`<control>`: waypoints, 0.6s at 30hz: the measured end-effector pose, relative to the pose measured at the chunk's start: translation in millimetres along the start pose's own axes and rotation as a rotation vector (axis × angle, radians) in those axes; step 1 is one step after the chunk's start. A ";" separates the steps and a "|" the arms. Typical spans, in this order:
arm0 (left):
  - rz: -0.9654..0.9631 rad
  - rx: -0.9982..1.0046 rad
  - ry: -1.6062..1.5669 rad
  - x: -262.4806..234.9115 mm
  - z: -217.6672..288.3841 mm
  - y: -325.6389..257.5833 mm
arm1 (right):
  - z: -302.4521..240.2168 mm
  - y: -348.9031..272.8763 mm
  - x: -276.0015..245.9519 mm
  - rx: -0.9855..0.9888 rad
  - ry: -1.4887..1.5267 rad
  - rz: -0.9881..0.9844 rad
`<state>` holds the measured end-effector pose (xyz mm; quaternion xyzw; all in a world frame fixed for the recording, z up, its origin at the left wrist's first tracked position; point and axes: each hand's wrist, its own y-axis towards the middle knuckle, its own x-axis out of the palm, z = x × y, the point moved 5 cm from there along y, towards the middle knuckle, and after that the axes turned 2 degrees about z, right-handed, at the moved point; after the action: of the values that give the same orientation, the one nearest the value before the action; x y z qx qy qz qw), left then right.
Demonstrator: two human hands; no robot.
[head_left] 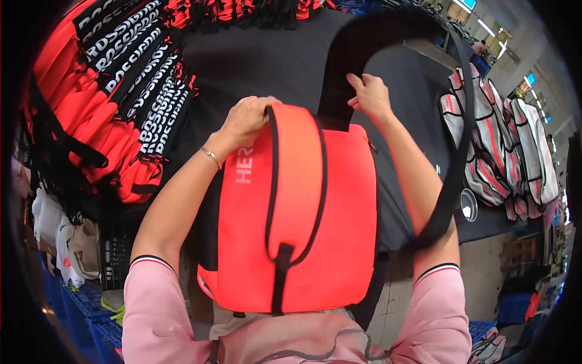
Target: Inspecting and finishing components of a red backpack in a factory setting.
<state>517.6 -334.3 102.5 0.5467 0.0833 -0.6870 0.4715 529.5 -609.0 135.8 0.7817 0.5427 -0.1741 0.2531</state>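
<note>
The person has a bright orange bag (297, 212) held up against their chest over the black table (267, 60), so it looks like they're midway through checking or sorting out its strap. Left hand (245, 121) is clamped on the bag's top edge, fingers curled over the black piping. Right hand (371, 96) is pinched around the wide black strap (448, 182) right where it leaves the top of the bag. The two hands sit near each other, not touching. From there the strap loops way up, swings out to the right and comes back down past the right forearm to the bag's lower corner.

Best guess for the next move: it needs the strap pulled straight without twisting while the left hand keeps the bag steady.

Around it: a big stack of orange bags (103, 109) with black and white lettered panels on the left, and a pile of white bags (503, 151) with orange trim on the right. Blue crates (91, 315) sit on the floor bottom left. That long loop could easily snag the piles.
</note>
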 end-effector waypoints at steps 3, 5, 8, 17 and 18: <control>0.177 -0.255 0.023 17.1 -29.6 33.5 | 26.8 25.0 20.0 0.043 -0.046 0.034; 0.177 -0.421 -0.062 36.8 -30.1 50.8 | 64.4 33.9 34.7 -0.040 -0.252 0.038; 0.298 -0.600 -0.029 72.8 -58.8 49.1 | 101.0 12.8 72.0 -0.112 -0.454 -0.057; 0.401 -0.427 0.092 101.8 -87.5 15.2 | 85.2 -42.5 -2.1 -0.370 -0.250 0.241; 0.403 -0.429 0.090 102.9 -85.9 16.0 | 96.9 -50.6 -31.1 -0.427 -0.363 0.331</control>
<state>591.6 -346.1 -9.8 0.4699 0.1372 -0.5211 0.6992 471.5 -674.9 63.7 0.7448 0.3787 -0.1492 0.5288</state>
